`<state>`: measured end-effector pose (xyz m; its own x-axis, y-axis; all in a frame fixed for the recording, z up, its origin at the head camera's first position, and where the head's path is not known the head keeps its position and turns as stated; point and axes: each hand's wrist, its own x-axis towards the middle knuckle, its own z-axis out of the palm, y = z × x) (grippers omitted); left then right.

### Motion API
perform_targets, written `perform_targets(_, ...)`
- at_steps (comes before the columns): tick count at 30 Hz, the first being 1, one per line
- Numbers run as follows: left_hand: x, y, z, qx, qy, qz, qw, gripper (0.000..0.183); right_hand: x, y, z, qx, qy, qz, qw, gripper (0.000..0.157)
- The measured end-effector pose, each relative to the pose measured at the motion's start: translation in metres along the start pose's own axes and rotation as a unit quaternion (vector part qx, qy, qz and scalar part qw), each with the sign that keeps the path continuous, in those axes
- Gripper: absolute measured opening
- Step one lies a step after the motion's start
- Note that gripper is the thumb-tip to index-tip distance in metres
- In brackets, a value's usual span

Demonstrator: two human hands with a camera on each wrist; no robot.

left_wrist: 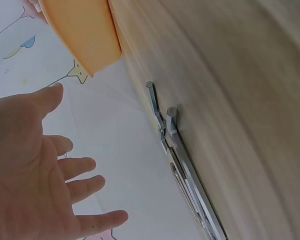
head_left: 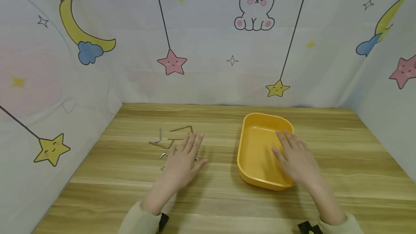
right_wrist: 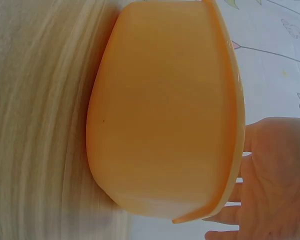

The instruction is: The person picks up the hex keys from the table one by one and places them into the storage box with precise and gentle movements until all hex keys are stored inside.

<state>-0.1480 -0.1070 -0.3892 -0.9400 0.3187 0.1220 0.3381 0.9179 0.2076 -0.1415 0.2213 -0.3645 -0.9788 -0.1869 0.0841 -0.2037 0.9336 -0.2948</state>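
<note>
My left hand (head_left: 182, 165), fingers straight and spread, hovers over a group of hex keys on the left of the table. Brass-coloured hex keys (head_left: 161, 145) lie at the far side of the group, and small silver hex keys (head_left: 163, 155) show beside and partly under the hand. In the left wrist view, silver hex keys (left_wrist: 190, 170) lie flat below the empty palm. My right hand (head_left: 297, 161), its fingers extended, hangs over the right side of a yellow plastic tray (head_left: 242, 147). Nothing shows inside the tray, though the hand hides part of it.
The wood-grain table (head_left: 214, 205) runs back to a white cloth backdrop (head_left: 208, 82) printed with stars, moons and a rabbit. More of this cloth hangs at the left and right sides. Dark straps (head_left: 163, 222) sit at both wrists.
</note>
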Motion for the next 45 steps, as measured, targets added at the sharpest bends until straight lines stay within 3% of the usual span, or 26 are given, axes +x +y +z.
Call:
perform_targets(10,-0.013,-0.001,-0.001,-0.003,0.007,0.009,0.9999,0.072,0.002,0.007,-0.005,0.021,-0.016,0.031,0.999,0.060)
perform_targets(20,-0.028,-0.007,-0.001,-0.002,0.010,0.042,0.9991,0.071,0.000,0.018,-0.008,0.041,-0.029,0.042,0.998,0.062)
perform_targets(33,-0.033,-0.013,-0.002,0.040,0.029,0.084,0.9952,0.070,0.003,0.028,-0.010,0.077,-0.031,0.045,0.996,0.069)
perform_targets(45,-0.037,-0.022,0.002,0.029,0.054,0.110,0.9921,0.056,0.005,0.033,-0.007,0.085,-0.047,0.061,0.993,0.068)
